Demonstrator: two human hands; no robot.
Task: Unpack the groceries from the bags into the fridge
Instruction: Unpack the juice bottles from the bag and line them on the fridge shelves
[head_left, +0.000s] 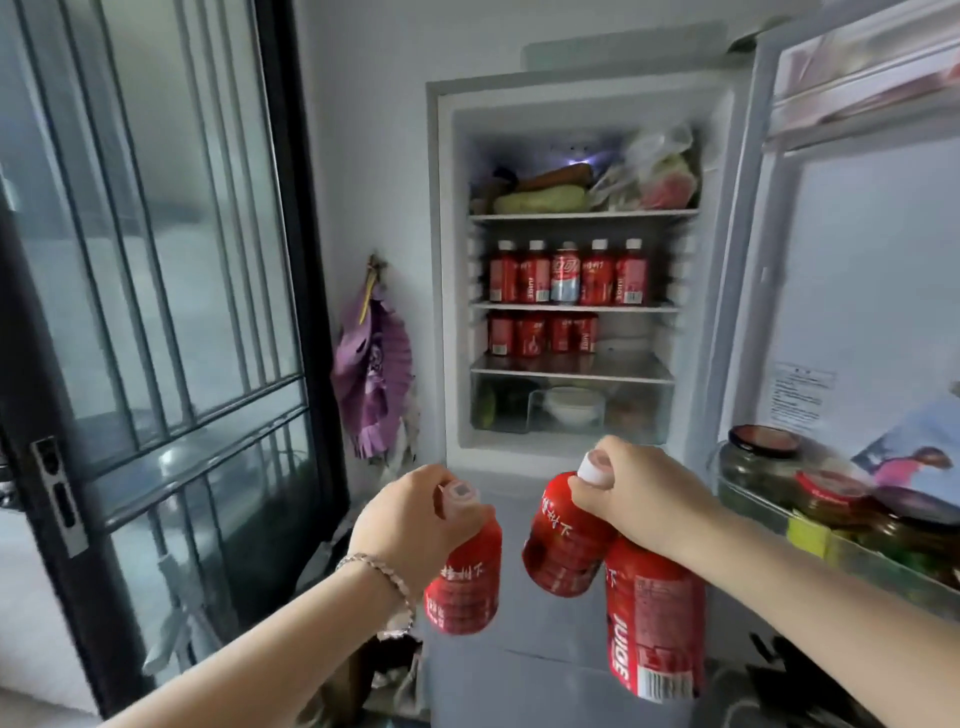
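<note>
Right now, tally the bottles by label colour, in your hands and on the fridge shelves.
Left hand, red bottle: 1
Right hand, red bottles: 2
Upper bottle shelf, red: 4
Same shelf, blue-and-white bottle: 1
Lower bottle shelf, red, as visible: 4
Total: 12

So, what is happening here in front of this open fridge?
A person stands before the open white fridge carrying three red plastic juice bottles with white caps. The left hand grips one bottle by its neck. The right hand holds a second bottle by its cap, and a third bottle hangs below that hand. None is inside yet. Two shelves already carry similar red bottles; the lower shelf has bare room at its right.
</note>
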